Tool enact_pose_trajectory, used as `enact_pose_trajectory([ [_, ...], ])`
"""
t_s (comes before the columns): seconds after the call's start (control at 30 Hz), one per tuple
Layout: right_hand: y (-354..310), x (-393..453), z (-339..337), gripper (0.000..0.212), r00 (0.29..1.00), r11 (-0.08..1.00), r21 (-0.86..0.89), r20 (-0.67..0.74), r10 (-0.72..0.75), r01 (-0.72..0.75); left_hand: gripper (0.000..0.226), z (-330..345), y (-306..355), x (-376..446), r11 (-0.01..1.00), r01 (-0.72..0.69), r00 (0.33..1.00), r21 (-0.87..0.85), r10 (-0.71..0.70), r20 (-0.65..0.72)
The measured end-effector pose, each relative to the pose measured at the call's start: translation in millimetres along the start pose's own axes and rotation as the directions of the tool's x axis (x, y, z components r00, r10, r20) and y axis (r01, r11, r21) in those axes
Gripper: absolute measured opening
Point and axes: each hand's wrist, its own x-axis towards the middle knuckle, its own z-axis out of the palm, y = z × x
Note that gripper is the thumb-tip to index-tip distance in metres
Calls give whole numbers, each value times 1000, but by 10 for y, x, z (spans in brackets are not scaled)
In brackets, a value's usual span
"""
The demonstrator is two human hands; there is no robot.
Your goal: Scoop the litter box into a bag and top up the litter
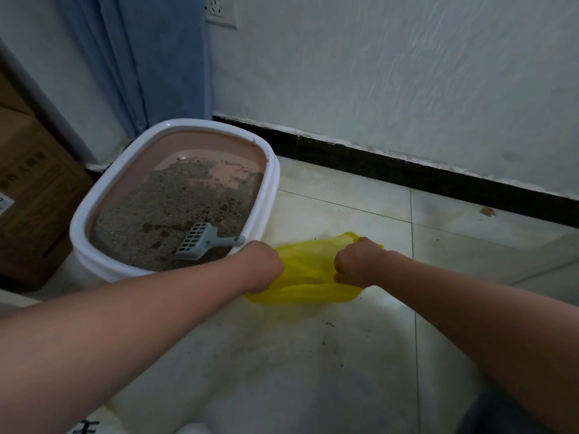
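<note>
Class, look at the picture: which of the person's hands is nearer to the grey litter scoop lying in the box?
Left. The left hand grips the yellow bag right beside the grey litter scoop's handle; the right hand grips the bag's far side, further from it.

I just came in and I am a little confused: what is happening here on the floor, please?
A person is cleaning a cat litter box. The left hand and the right hand each grip an edge of a yellow plastic bag on the tiled floor, pulling it apart beside the box. A grey scoop lies in the litter, held by no one. Dark clumps are in the litter.
</note>
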Motion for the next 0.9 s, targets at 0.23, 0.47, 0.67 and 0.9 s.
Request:
enact_pose_trajectory([
  [0.23,101,4,39,80,959,969,-17,143,245,-245,71,3,22,74,988,152,986,16,-151,-70],
  [0.47,114,16,105,84,968,969,-7,47,248,-248,86,74,22,172,977,166,958,135,-127,-255],
  [0.67,126,67,-11,50,926,966,86,-275,259,-244,83,68,-56,273,987,127,934,-97,-152,-324],
  [0.9,73,246,211,95,920,891,261,-31,392,-371,76,23,49,473,938,256,935,-233,-302,-187],
])
